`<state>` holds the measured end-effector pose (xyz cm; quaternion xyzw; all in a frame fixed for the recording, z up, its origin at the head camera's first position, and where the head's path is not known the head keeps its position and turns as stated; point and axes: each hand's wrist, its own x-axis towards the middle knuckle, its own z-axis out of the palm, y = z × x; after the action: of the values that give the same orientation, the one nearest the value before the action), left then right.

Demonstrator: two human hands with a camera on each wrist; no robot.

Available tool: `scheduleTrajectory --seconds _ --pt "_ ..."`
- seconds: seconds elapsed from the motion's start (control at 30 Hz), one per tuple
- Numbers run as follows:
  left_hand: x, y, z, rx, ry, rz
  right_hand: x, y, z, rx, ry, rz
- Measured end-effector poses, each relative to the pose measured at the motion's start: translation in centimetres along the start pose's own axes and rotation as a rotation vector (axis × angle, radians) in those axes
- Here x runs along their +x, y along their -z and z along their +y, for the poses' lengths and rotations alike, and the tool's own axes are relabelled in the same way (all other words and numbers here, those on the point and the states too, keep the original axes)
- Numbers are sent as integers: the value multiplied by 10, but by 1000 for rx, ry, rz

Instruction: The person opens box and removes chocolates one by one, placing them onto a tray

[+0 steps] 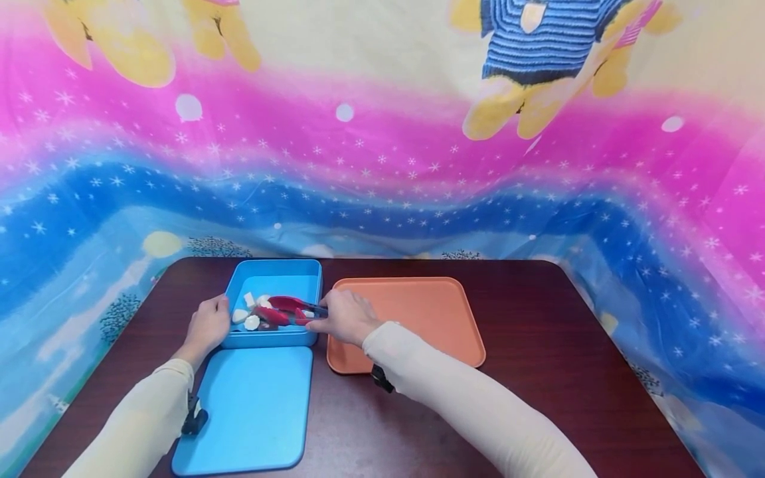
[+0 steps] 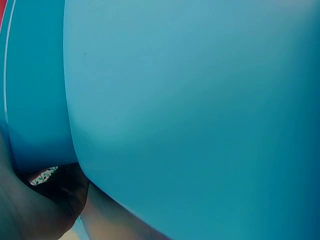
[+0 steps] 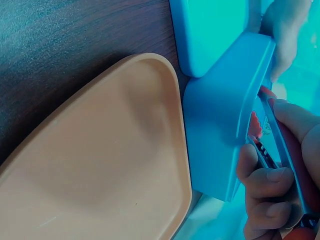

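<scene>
A blue box (image 1: 271, 340) stands at the back left of the table with several small white pieces (image 1: 252, 323) of differing shapes inside. My left hand (image 1: 208, 326) grips its left wall at the rim. From the right, my right hand (image 1: 346, 314) holds tongs with red heads (image 1: 285, 304), which reach down into the box among the pieces. The right wrist view shows the thumb and curled fingers around the tongs' handles (image 3: 290, 155). Whether a piece sits between the tongs' heads is hard to tell; the heads partly cover the pieces.
A flat blue lid (image 1: 251, 411) lies in front of the box. To the right, close beside the box, is an orange tray (image 1: 418, 325). All rest on a dark brown table (image 1: 538, 372), with a printed cloth (image 1: 382, 159) hanging behind it.
</scene>
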<state>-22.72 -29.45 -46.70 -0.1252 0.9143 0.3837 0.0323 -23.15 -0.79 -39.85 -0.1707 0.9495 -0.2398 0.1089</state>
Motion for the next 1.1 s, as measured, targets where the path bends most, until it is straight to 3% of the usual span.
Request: scheduleTrajectory --seconds 0.43,0.87,1.1 --pt "0 -2 0 -6 -3 -3 -5 4 6 3 4 35" --pt "-1 1 0 -3 12 -2 -18 25 26 -29 110 108" --pt "0 -1 -2 8 -3 12 -25 34 35 7 81 107"
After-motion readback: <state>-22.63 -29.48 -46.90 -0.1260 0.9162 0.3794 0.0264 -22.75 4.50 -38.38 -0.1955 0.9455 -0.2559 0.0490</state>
